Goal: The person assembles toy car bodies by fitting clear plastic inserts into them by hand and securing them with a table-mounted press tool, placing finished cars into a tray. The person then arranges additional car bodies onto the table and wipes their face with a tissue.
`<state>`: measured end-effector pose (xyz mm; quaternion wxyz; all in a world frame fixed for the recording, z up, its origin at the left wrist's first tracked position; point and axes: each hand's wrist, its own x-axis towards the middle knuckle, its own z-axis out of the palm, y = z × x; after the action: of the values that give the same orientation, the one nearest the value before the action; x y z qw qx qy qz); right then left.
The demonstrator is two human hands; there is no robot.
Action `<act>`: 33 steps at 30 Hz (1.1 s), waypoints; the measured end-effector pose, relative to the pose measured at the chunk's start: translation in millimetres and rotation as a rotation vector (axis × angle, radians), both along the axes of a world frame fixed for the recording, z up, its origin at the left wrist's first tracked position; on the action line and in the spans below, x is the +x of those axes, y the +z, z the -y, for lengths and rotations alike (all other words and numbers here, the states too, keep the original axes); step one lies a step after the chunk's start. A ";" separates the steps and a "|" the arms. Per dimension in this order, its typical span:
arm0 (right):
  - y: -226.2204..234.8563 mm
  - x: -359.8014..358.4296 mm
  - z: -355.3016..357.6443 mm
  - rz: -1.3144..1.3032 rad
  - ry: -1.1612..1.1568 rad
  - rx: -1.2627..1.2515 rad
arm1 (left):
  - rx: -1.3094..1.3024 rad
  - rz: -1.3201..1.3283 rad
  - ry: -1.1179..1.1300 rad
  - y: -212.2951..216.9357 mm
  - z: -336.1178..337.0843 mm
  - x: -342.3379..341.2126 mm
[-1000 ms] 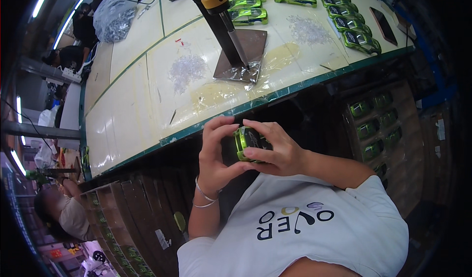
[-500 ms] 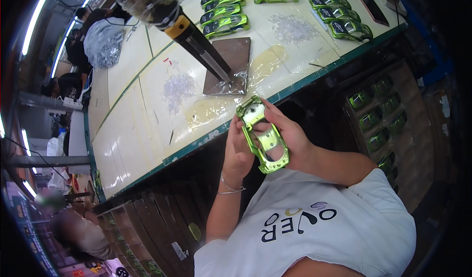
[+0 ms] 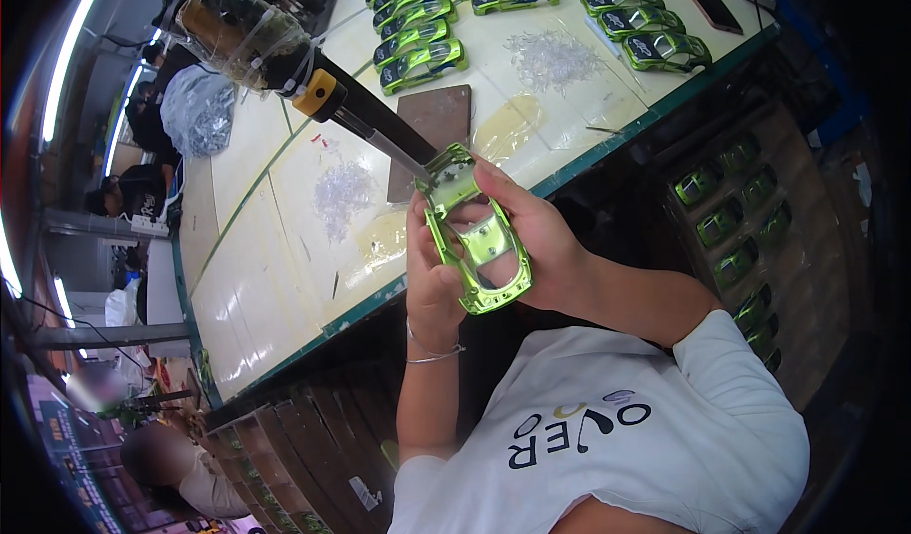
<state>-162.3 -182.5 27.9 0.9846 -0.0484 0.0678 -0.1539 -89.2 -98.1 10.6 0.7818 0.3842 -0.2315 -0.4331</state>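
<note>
A shiny green toy car body shell (image 3: 486, 240), its hollow inside facing up, is held between both my hands at the table's near edge. My left hand (image 3: 433, 283) is closed along its left side, some fingers hidden beneath. Along the right side my right hand (image 3: 536, 240) grips it, thumb near the far end. Reaching down from the upper left is a black tool with a yellow collar (image 3: 320, 93) and a slim metal rod (image 3: 394, 155). The rod's tip is at the far left corner of the shell; whether they touch I cannot tell.
A brown plate (image 3: 436, 117) lies behind the shell. Small clear plastic bits (image 3: 343, 197) form piles on the table (image 3: 247, 297). Rows of green car shells (image 3: 422, 64) and a phone (image 3: 705, 1) are farther back. A tray of shells (image 3: 797, 249) stands right; other people work at left.
Both my hands have carried the shell farther away and slightly left, up to the rod's tip. The view has shifted a little.
</note>
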 end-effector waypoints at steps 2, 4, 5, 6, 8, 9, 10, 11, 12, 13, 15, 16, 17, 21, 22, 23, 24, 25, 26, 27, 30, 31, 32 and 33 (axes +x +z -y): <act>1.8 -0.1 -0.1 0.007 -0.007 0.000 | 0.008 0.007 0.000 1.0 -0.3 0.8; 0.4 0.4 -0.9 -0.012 -0.027 -0.009 | 0.008 0.007 -0.006 2.2 -0.3 1.3; 0.7 0.2 -1.0 -0.012 -0.026 -0.010 | 0.007 0.007 -0.013 2.9 -0.1 1.3; 2.1 -0.4 -1.3 -0.020 -0.022 -0.019 | 0.006 0.008 -0.011 4.2 -0.3 0.7; 4.5 -1.9 -2.0 -0.026 -0.016 -0.030 | 0.004 -0.010 -0.016 6.3 -0.5 -0.7; 5.3 -2.8 -2.4 -0.029 0.002 0.008 | 0.002 -0.009 -0.014 6.0 -0.9 -0.8; 5.7 -3.6 -2.9 -0.031 0.019 0.045 | -0.003 -0.013 -0.022 5.7 -1.3 -0.8; 5.2 -4.3 -3.5 -0.029 0.021 0.043 | -0.009 -0.016 -0.031 5.6 -1.6 -1.2; 4.3 -4.4 -3.1 -0.026 0.033 0.055 | -0.009 -0.016 -0.029 6.6 -0.7 -1.4; 3.8 -4.5 -2.8 -0.022 0.044 0.066 | -0.009 -0.018 -0.030 8.4 0.7 -2.2; 4.4 -5.7 -3.9 0.036 0.006 -0.004 | -0.010 -0.018 -0.031 8.1 2.0 -3.5; 4.2 -6.4 -4.4 0.094 -0.034 -0.075 | -0.023 -0.037 -0.025 6.2 2.1 -4.2; 1.7 -6.4 -4.5 0.095 -0.033 -0.075 | -0.036 -0.056 -0.020 4.7 2.0 -4.2; -2.8 -6.8 -4.1 0.049 -0.077 -0.203 | -0.021 0.084 -0.063 3.7 -0.8 -4.7; -2.7 -6.8 -4.1 0.064 -0.094 -0.212 | -0.020 0.082 -0.070 3.7 -0.9 -4.7; -4.3 -7.0 -3.8 0.065 -0.093 -0.213 | -0.019 0.081 -0.077 3.7 -1.1 -4.6; -6.9 -7.6 -2.8 0.022 -0.088 -0.230 | -0.021 0.081 -0.078 3.1 -0.1 -5.2; -8.3 -7.6 -2.3 -0.022 -0.083 -0.248 | -0.039 0.083 -0.068 2.0 1.4 -6.1; -8.2 -7.0 -2.1 -0.021 -0.083 -0.249 | -0.057 0.085 -0.057 1.4 2.2 -6.7; -8.2 -6.2 -1.8 -0.041 -0.113 -0.290 | -0.058 0.085 -0.056 1.3 2.1 -6.9; -10.4 -4.7 -0.1 -0.060 -0.141 -0.340 | -0.058 0.076 -0.066 0.1 1.4 -6.8; -11.9 -4.5 0.6 -0.059 -0.139 -0.349 | -0.052 0.083 -0.062 -1.9 1.3 -5.8; -14.7 -3.8 1.2 -0.061 -0.140 -0.350 | -0.045 0.090 -0.057 -3.8 1.3 -5.1; -18.1 -2.8 1.6 -0.056 -0.124 -0.325 | -0.046 0.089 -0.058 -4.5 1.0 -5.1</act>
<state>-165.1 -184.1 9.8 0.9500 -0.2071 0.0723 -0.2221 -94.3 -99.2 6.1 0.7664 0.3782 -0.2871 -0.4326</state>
